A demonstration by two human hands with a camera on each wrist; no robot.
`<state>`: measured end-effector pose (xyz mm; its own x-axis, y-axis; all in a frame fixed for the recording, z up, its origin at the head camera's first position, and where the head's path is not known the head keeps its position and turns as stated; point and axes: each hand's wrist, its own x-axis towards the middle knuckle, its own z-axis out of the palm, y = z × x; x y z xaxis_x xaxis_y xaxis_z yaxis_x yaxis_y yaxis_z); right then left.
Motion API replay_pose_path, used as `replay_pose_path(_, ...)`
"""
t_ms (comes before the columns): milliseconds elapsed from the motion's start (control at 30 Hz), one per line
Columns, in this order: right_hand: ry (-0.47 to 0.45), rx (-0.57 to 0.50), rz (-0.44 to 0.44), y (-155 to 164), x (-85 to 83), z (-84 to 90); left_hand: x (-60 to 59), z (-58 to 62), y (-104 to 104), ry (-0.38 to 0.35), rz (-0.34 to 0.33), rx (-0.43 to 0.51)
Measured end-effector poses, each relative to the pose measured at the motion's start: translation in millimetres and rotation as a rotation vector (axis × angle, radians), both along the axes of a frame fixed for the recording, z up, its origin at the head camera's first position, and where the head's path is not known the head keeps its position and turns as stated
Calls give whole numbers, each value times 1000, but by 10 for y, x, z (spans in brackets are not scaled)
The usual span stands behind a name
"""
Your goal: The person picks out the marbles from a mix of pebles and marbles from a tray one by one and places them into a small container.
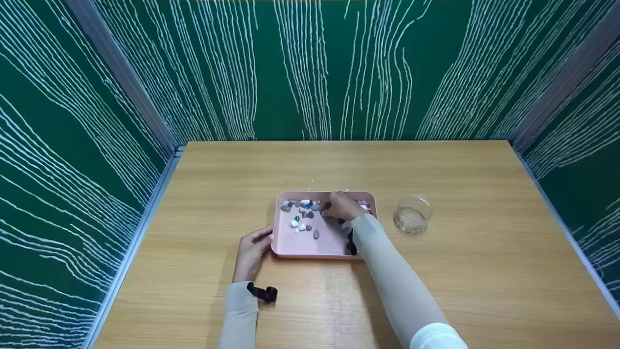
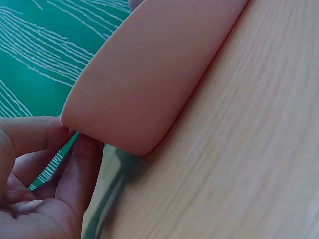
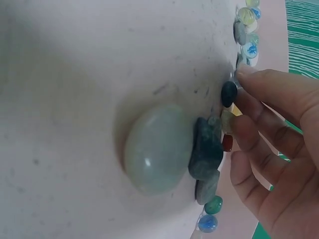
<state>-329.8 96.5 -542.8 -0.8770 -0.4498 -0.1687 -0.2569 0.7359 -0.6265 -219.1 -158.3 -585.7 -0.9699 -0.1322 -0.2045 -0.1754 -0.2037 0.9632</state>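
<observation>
Apparently we are partway through handling the stones: many line the far side of the tray, while a few remain scattered nearer its middle. Our right grip is narrow beside a dark stone; we cannot tell whether it pinches anything. Our left grip holds the tray's left edge. Rightward, a cup stands on the worktop.

Stones in tray, container right

Seemingly no readable text anywhere.
</observation>
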Motion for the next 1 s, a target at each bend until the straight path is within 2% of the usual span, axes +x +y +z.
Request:
replay_pose_path(267, -52, -54, -38, 40, 14, 31, 0, 5, 18, -22, 14, 2)
replay_pose_path(733, -168, -80, -112, 94, 48, 122, 11, 12, 24, -17, 15, 3)
replay_pose_path(1000, -122, -88, -88, 157, 47, 167, 16, 14, 24, 19, -1, 31)
